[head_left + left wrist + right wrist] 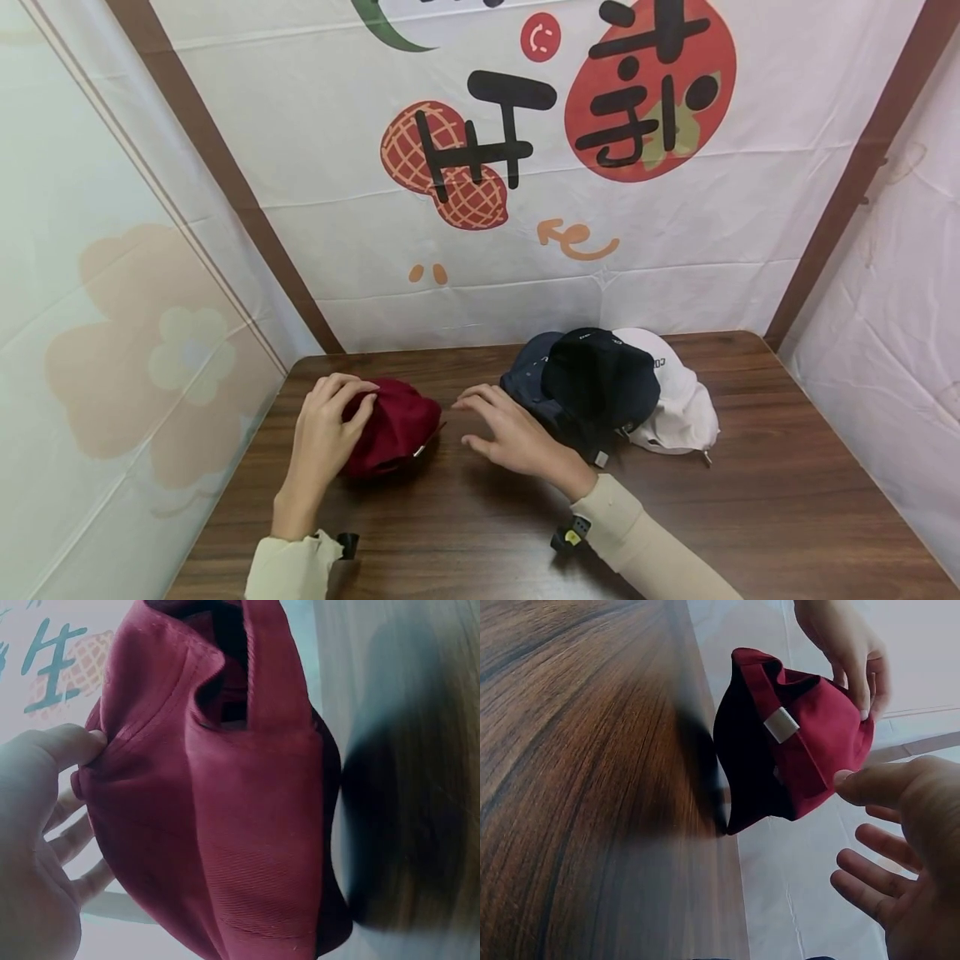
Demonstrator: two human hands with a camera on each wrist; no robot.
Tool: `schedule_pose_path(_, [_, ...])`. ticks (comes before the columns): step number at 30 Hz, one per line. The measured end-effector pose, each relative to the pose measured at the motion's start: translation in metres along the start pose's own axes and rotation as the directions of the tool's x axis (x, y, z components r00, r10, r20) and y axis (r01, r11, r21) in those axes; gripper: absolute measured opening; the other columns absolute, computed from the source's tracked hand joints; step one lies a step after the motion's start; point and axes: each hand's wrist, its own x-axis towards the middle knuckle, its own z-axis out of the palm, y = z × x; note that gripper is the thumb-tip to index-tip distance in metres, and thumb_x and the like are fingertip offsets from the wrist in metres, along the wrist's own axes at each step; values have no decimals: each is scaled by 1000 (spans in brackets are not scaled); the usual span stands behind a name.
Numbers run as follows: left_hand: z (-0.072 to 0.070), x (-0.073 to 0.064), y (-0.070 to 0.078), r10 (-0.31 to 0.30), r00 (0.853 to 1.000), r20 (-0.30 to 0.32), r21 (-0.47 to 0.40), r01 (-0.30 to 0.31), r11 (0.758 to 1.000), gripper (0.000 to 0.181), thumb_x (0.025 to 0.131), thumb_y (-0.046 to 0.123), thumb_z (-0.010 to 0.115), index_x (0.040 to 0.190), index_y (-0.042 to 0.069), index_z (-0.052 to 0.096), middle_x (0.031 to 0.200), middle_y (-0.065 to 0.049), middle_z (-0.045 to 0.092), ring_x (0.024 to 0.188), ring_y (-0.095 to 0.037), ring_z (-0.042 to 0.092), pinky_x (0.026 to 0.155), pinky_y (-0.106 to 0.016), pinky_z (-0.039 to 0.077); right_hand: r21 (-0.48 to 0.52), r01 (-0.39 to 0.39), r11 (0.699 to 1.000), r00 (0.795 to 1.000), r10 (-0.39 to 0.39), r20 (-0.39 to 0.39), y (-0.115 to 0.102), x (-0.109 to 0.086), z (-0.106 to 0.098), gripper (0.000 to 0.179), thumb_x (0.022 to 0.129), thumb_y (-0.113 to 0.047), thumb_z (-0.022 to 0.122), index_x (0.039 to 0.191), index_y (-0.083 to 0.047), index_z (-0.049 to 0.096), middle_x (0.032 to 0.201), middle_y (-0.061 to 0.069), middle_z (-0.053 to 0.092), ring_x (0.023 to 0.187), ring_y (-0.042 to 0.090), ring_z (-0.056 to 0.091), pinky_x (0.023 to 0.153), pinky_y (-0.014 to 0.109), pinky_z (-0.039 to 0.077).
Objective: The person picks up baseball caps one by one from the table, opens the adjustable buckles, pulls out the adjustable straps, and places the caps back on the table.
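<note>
A dark red cap point(397, 425) is at the left of the table, with its strap and metal buckle point(781, 724) showing in the right wrist view. My left hand point(327, 425) pinches the top of its crown between thumb and fingers. In the left wrist view the cap's back opening and strap point(274, 667) face the camera, close over the wood. To the right of the cap my right hand point(510, 429) hovers with fingers spread and relaxed, holding nothing. Its thumb overlaps the cap's edge in the right wrist view, while the head view shows a gap between them.
At the back right, a navy cap point(528, 375), a black cap point(633, 383) and a white cap point(686, 408) lie overlapping in a row. The brown wooden table point(750, 517) meets a printed cloth wall point(675, 250) behind, with more cloth on both sides.
</note>
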Motion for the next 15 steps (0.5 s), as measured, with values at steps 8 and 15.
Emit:
schedule_pose_path(8, [-3, 7, 9, 9, 1000, -22, -29, -9, 1000, 14, 92, 0, 79, 102, 9, 80, 104, -10, 71, 98, -29, 62, 85, -42, 44, -9, 4, 1000, 1000, -4, 1, -4, -1, -3, 59, 96, -27, 82, 148, -18, 57, 152, 0, 51, 142, 20, 51, 112, 41, 52])
schedule_pose_path(15, [-5, 12, 18, 9, 999, -35, -52, -11, 999, 15, 92, 0, 79, 103, 10, 81, 104, -8, 71, 98, -27, 64, 84, -36, 46, 15, 16, 1000, 1000, -17, 12, -8, -2, -5, 65, 94, -29, 85, 150, -20, 55, 156, 1, 48, 145, 20, 49, 111, 40, 53])
